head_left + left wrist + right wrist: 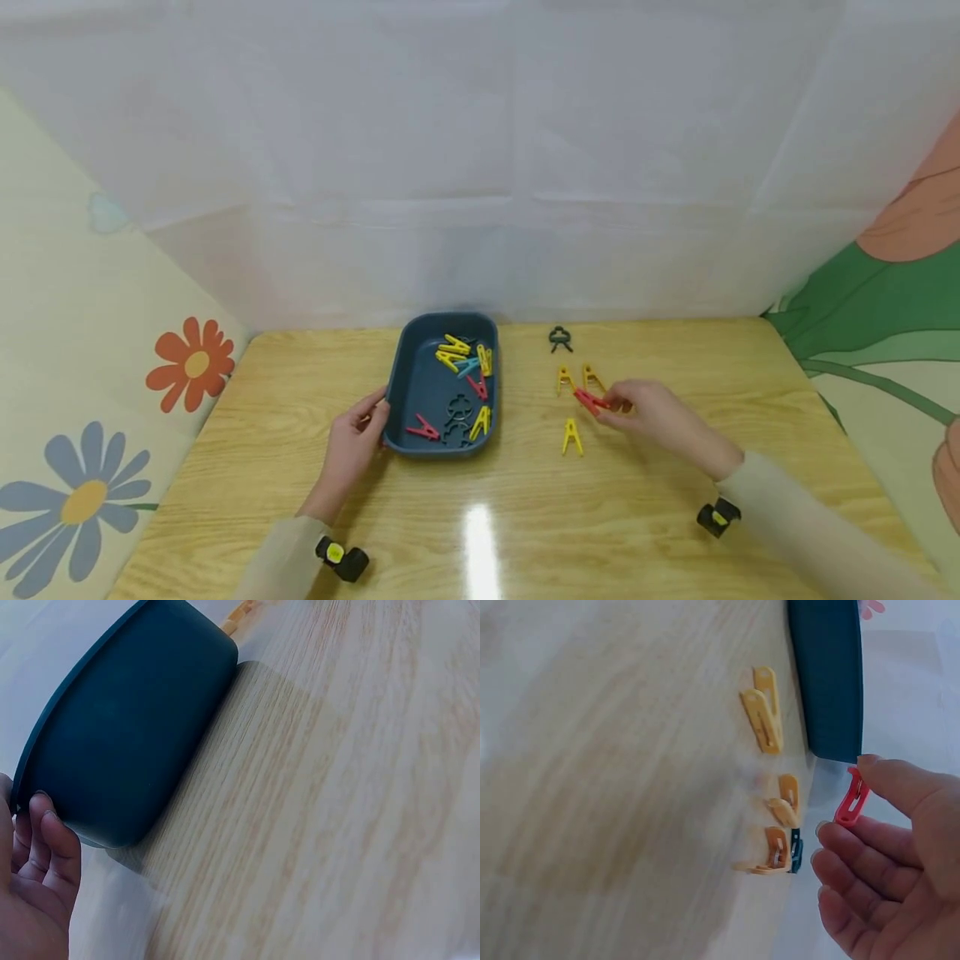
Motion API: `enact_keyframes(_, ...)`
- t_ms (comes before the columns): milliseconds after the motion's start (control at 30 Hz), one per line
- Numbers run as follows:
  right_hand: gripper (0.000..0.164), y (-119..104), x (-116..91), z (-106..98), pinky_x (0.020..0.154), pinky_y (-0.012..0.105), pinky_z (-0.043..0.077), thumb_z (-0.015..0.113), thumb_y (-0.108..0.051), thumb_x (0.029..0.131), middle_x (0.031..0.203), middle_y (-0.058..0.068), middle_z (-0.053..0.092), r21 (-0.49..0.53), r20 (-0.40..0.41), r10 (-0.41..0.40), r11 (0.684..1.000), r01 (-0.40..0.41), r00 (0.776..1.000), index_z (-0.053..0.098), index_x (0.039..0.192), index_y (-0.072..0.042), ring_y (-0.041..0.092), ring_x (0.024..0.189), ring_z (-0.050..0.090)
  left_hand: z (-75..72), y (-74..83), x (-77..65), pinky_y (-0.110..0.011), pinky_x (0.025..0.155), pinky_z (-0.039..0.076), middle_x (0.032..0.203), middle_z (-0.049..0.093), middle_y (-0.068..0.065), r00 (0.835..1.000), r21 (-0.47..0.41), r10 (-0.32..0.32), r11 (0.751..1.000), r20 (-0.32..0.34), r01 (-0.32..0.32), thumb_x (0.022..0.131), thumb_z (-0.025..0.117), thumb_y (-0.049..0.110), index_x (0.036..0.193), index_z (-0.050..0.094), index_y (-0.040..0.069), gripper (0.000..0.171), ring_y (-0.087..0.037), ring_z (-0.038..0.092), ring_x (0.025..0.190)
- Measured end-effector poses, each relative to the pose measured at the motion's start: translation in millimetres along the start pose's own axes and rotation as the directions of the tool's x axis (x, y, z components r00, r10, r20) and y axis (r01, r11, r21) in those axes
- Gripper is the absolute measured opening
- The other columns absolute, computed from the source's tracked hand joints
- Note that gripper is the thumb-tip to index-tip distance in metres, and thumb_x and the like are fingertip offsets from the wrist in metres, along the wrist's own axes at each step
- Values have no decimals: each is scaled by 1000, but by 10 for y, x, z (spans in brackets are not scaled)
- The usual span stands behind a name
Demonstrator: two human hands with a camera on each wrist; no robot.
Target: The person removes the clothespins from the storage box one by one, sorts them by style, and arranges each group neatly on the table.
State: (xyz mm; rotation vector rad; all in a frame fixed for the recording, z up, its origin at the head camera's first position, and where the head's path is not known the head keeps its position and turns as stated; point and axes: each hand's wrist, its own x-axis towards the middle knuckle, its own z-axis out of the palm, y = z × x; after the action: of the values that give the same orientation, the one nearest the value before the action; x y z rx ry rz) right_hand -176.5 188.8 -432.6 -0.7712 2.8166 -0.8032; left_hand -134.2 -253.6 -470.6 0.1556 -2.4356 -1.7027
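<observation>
A dark blue rectangular tray [408,383] stands on the table, with yellow, red, blue and dark green clothespins inside. My left hand [352,437] grips its left rim, thumb over the edge; in the left wrist view the curled fingers [56,847] lie against the outer wall. Right of the tray, my right hand [648,412] pinches a red clothespin [853,796] between thumb and fingers. Close by on the table are a yellow clothespin [572,436] in front and two more yellow clothespins behind, partly overlapped by the red one. Farther back lies a dark green clip [560,337].
The wooden table [300,367] meets a white sheet [375,167] hanging behind it. Flower-patterned panels flank both sides. A bright light reflection [480,550] lies on the table's front part. Each wrist wears a small black camera [342,558].
</observation>
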Motion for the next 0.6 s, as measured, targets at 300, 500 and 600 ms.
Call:
enact_keyframes(300,16,78,-220,232,66,27,52,80,-24,94,81,-6,65,38,-26,103,994,-102,994,74,93,-8,7,72,57,11,-44,22,-22,51,48,86,58,-10,1000,1,-20,1000,0,20,106,60,13,141,63,-1,37,-9,54,55)
enact_keyframes(500,17,94,-294,357,63,24,50,81,-25,92,79,-7,63,82,-40,167,983,-163,985,72,91,-12,7,69,55,12,-58,26,-23,51,48,88,59,-11,1000,-7,-17,1000,-1,17,106,60,12,141,63,-1,37,-8,53,54)
enact_keyframes(600,17,76,-304,402,62,24,50,81,-26,91,78,-6,61,82,-41,195,978,-191,980,71,88,-13,8,68,54,15,-53,23,-22,51,48,86,58,-10,1000,-4,-7,1000,-4,7,106,60,11,140,63,-1,36,-8,53,54)
